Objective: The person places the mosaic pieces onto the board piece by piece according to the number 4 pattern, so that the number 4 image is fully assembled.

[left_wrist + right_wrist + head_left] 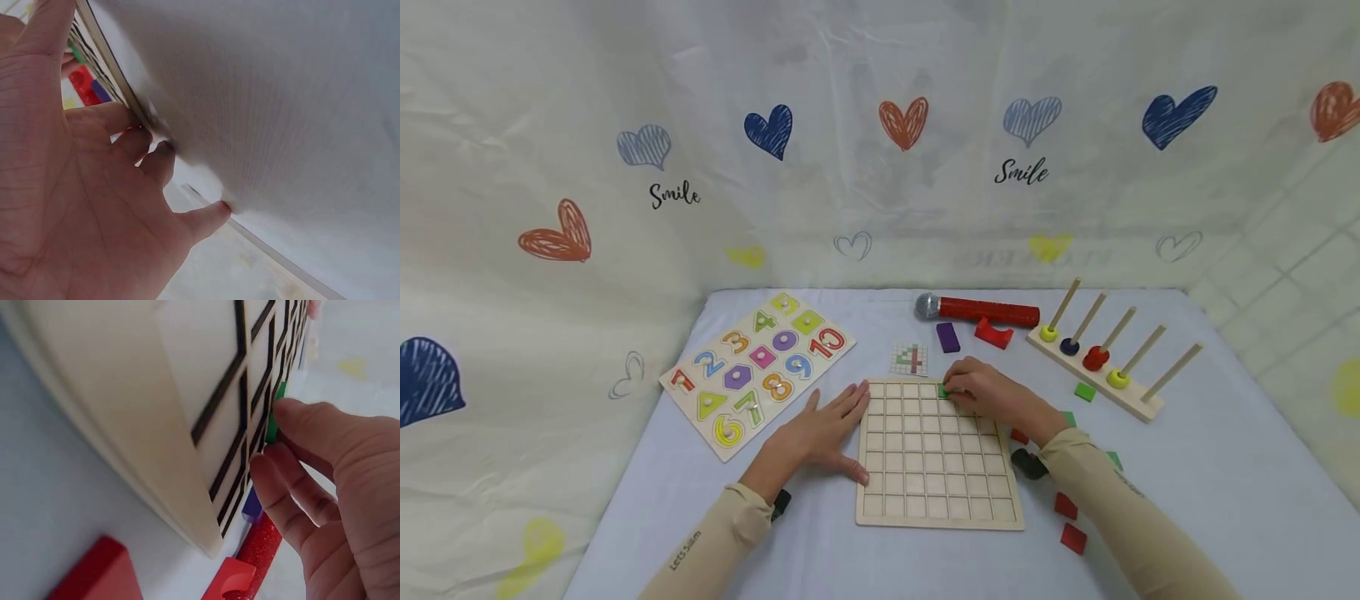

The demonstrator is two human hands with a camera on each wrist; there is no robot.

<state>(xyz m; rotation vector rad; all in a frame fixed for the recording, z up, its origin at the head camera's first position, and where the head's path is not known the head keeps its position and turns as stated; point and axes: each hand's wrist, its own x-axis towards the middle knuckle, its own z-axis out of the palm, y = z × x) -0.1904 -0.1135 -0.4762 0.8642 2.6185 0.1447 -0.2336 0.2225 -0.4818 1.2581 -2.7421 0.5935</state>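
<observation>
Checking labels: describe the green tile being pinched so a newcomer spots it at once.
Find the wooden grid board on the white-covered table. In its far row, right of centre, the right hand pinches a green tile. It is the only tile visible on the board; other green tiles lie off to the right.

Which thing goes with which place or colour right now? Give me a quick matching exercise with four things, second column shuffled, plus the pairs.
Things:
1. Green tile
2. Left hand
3. Number puzzle
4. Microphone

Places and colours:
A. Lying left of the grid board, apart from it
B. Red handle, grey head
C. Pinched by the right hand
D. Touching the grid board's left edge

Pairs: 1-C, 2-D, 3-A, 4-B
</observation>
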